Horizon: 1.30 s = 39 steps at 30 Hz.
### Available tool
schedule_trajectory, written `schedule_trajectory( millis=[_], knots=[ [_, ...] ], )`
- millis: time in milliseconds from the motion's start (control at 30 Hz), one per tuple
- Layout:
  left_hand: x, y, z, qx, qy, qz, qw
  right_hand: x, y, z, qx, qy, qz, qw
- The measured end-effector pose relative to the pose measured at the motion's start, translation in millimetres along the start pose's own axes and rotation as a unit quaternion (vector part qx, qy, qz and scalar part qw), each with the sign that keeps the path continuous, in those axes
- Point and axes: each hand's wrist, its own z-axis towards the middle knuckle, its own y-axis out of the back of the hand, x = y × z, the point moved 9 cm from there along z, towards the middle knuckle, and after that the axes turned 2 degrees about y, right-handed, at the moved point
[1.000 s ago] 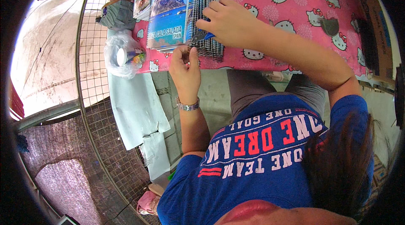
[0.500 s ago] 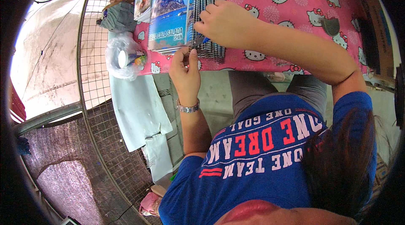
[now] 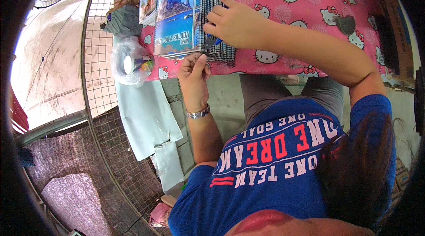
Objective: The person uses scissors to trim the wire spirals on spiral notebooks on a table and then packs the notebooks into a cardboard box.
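Spiral-bound notebooks lie stacked at the table's near edge, the top notebook showing a blue sea and rock picture. Their dark wire coils run down the right side. My right hand is curled over the coils, closed round a tool with blue handles that looks like pliers. The tool's dark jaws point toward the notebook's lower right corner. Just below that corner my left hand, with a metal watch at the wrist, is pinched; what lies between its fingertips is too small to make out.
More notebooks stand left and behind. A cup in a clear plastic bag sits at the table's left corner, near a grey cloth. A dark flat piece lies right on the pink patterned tablecloth. Wire mesh borders the left.
My left hand's fingers have closed into a tighter pinch and turned slightly. The top notebook appears a little lower in view. My right hand stays over the coils with the tool.
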Motion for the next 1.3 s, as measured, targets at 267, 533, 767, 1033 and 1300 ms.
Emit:
schedule_trajectory(
  millis=[267,533,767,1033,1300],
  knots=[
    [8.7,11.2,-0.1,-0.018,0.016,-0.087,0.996,-13.0,-12.0,-8.6,0.075,-0.045,0.057,0.995],
    [17.3,2.8,3.8,0.020,0.025,-0.053,0.998,2.4,-18.0,1.3,0.049,0.006,0.004,0.999],
    [20.4,8.7,1.9,0.011,0.025,-0.083,0.996,-11.1,-22.6,-13.6,0.073,-0.030,0.054,0.995],
    [29.0,-1.7,0.1,0.021,0.033,-0.056,0.998,4.9,-30.8,-6.7,0.094,0.003,0.032,0.995],
    [38.4,8.4,0.3,0.000,0.064,-0.109,0.992,-14.1,-22.6,-26.7,-0.015,0.007,0.016,1.000]
  ],
)
